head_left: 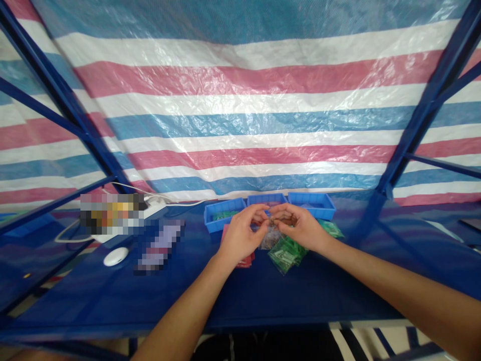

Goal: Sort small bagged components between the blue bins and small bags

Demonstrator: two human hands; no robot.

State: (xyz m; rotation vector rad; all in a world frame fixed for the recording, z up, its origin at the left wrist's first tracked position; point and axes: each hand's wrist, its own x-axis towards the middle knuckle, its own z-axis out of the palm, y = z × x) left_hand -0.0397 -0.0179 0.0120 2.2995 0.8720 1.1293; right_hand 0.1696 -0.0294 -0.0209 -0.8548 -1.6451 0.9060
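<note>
My left hand (246, 228) and my right hand (298, 224) meet over the middle of the table, thumbs and fingers pinched close together. Between the fingertips is a small brownish object (272, 221), too small to name. Under the hands lies a clear plastic bag (269, 239) with small contents I cannot make out. Green plastic packets (287, 254) are below my right hand, and red packets (245, 261) lie partly hidden beside my left wrist. Just beyond the hands stand three blue bins: the left bin (224, 206) holds green packets, the middle bin (259, 198) is partly hidden, the right bin (317, 201) stands behind my right hand.
On the left of the blue table (263, 306) are a white oval case (115, 256), a blurred-out flat item (161, 245) and a white power strip (154, 209) with cables. Another green packet (330, 228) lies right of the hands. Blue metal posts (421, 120) frame a striped tarp (240, 110).
</note>
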